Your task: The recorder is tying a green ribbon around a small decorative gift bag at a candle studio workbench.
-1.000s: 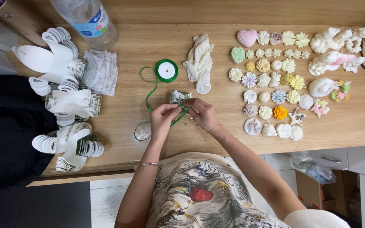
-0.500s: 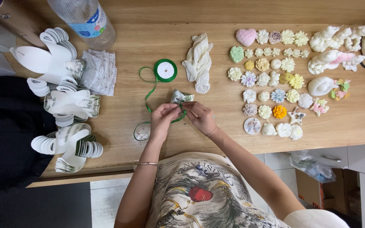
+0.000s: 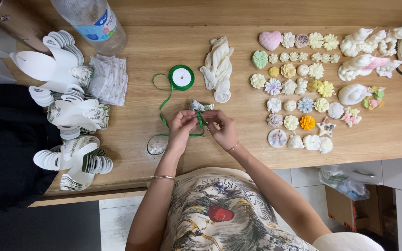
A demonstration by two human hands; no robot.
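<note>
Where two hands meet, one ribbon spool [image 3: 181, 77].

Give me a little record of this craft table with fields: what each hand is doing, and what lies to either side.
left hand: pinches the green ribbon at a small leaf-print packet
right hand: pinches the same ribbon from the other side
ribbon spool: flat on the wooden table, its ribbon trailing to the hands
left of hands: stacks of white die-cut card blanks, a plastic bottle
above hands: crumpled cream gloves
right of hands: rows of small pastel flower-shaped pieces, white figurines
</note>
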